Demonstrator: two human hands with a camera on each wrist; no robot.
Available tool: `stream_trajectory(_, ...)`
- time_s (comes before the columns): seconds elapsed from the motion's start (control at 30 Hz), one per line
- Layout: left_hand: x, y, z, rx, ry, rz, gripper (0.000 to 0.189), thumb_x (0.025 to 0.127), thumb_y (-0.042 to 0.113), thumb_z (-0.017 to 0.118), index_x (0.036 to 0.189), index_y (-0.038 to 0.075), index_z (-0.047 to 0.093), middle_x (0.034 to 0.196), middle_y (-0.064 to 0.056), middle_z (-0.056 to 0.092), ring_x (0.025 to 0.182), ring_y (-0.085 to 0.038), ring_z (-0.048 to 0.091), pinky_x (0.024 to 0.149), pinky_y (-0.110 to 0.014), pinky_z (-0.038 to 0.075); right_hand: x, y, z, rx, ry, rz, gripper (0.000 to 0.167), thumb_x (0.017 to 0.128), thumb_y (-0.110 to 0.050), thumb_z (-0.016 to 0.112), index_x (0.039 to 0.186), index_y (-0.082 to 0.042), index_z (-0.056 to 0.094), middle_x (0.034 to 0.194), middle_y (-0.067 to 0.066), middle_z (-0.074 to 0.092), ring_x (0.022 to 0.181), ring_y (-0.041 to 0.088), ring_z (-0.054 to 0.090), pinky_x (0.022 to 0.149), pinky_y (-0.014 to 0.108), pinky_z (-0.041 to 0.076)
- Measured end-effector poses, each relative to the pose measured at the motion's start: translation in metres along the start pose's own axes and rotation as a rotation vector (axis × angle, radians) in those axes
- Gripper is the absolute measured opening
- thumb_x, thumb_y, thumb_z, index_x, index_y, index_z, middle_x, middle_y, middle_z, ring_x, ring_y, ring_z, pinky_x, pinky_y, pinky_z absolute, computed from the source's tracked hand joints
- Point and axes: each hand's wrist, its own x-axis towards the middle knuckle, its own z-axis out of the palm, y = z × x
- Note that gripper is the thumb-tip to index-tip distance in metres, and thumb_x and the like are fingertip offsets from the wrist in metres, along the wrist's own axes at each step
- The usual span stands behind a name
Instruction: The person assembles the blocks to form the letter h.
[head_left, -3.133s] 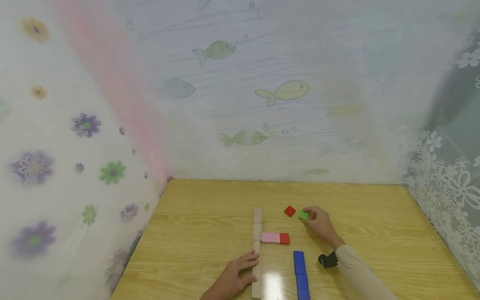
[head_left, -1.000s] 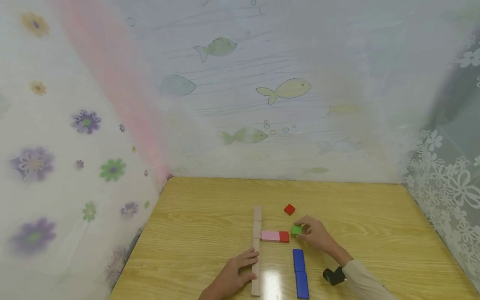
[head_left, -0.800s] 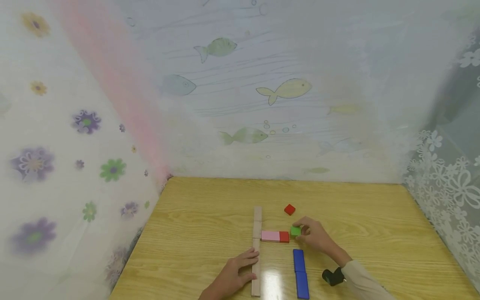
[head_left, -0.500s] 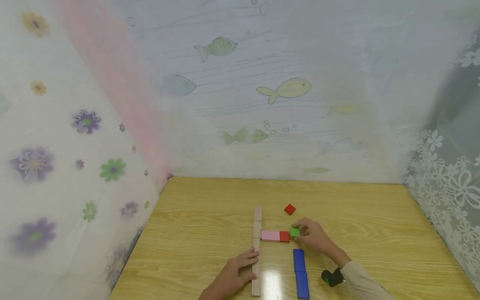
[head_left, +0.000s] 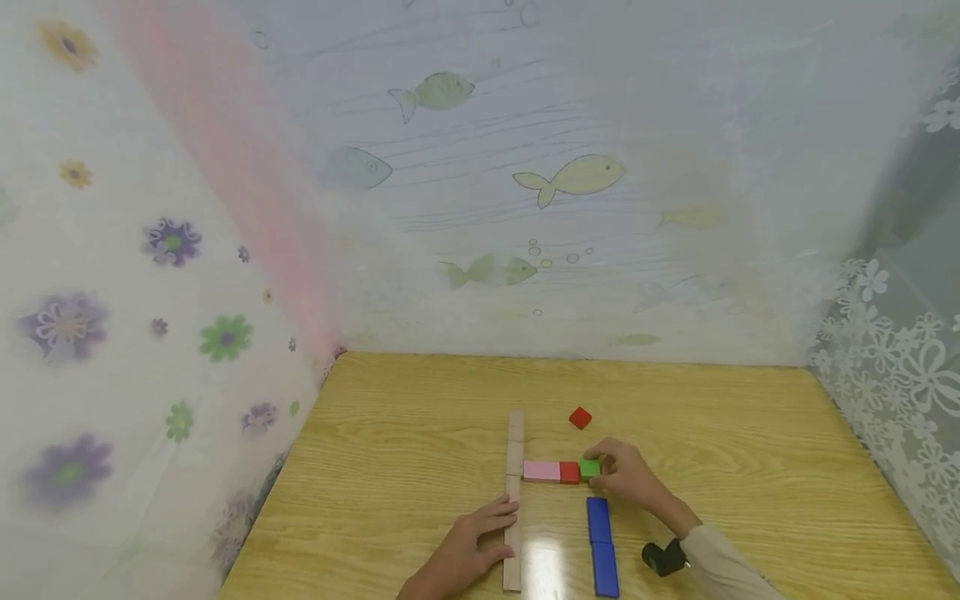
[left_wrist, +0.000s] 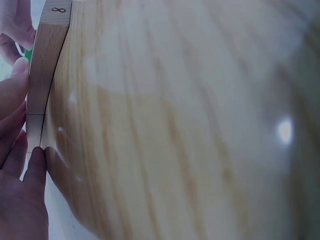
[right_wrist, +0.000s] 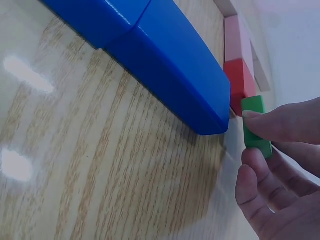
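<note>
My right hand (head_left: 630,477) pinches a small green block (head_left: 588,469) between thumb and fingers. In the right wrist view, the green block (right_wrist: 253,104) is right at the end of a red block (right_wrist: 239,85), and a pink block (right_wrist: 237,40) lies end to end with the red one. This short row runs rightward from a long row of plain wooden blocks (head_left: 515,457). My left hand (head_left: 471,542) rests along the near part of the wooden row, fingertips and thumb touching it. The left wrist view shows a dark figure on one wooden block (left_wrist: 55,11).
Two blue blocks (head_left: 600,542) lie end to end below the green block. A separate red block (head_left: 580,417) sits turned at an angle farther back. A black object (head_left: 663,558) is beside my right sleeve. Patterned curtains (head_left: 450,183) surround the wood-grain table (head_left: 390,417).
My right hand has brought the green block from beside the loose red block toward me and leftward, up to the red end of the short row. The left hand has stayed put.
</note>
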Motion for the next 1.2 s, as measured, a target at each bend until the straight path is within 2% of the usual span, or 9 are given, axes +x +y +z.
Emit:
stream_trajectory(0.37, 0.0002, 0.0, -0.0002, -0.006, -0.001, -0.004, 0.046, 0.089, 0.028, 0.065, 0.129, 0.006, 0.058, 0.14, -0.005, 0.049, 0.134, -0.024, 0.038, 0.107, -0.04, 0.035, -0.0001, -0.0003, 0.0016, 0.007, -0.005, -0.001, 0.03, 0.075, 0.004, 0.073, 0.104, 0.004, 0.066, 0.095, 0.01, 0.06, 0.072, 0.01, 0.051, 0.058, 0.022, 0.047)
stream_trajectory(0.63, -0.0002, -0.0014, 0.0006, -0.005, -0.001, -0.004, 0.046, 0.09, 0.029, 0.064, 0.129, 0.006, 0.058, 0.14, -0.004, 0.048, 0.134, -0.024, 0.037, 0.108, -0.04, 0.034, 0.0009, -0.0023, 0.0021, 0.009, -0.041, 0.074, 0.03, 0.077, 0.003, 0.07, 0.106, 0.003, 0.065, 0.094, 0.008, 0.058, 0.07, 0.011, 0.049, 0.055, 0.021, 0.045)
stream_trajectory(0.93, -0.0006, -0.0001, -0.0002, -0.011, 0.0, -0.001, 0.046, 0.089, 0.028, 0.064, 0.129, 0.005, 0.057, 0.14, -0.005, 0.048, 0.134, -0.024, 0.037, 0.108, -0.039, 0.035, 0.0014, -0.0039, 0.0026, 0.012, -0.059, 0.097, 0.031, 0.077, 0.003, 0.07, 0.107, 0.003, 0.065, 0.093, 0.009, 0.057, 0.069, 0.013, 0.048, 0.053, 0.022, 0.042)
stream_trajectory(1.2, -0.0002, 0.0013, -0.0012, 0.003, 0.011, 0.025, 0.045, 0.089, 0.025, 0.066, 0.128, 0.004, 0.058, 0.139, -0.006, 0.05, 0.133, -0.026, 0.038, 0.107, -0.04, 0.035, 0.005, 0.0002, -0.0033, 0.002, -0.075, 0.089, 0.025, 0.08, -0.002, 0.069, 0.105, -0.001, 0.066, 0.095, 0.007, 0.061, 0.075, 0.016, 0.051, 0.058, 0.023, 0.046)
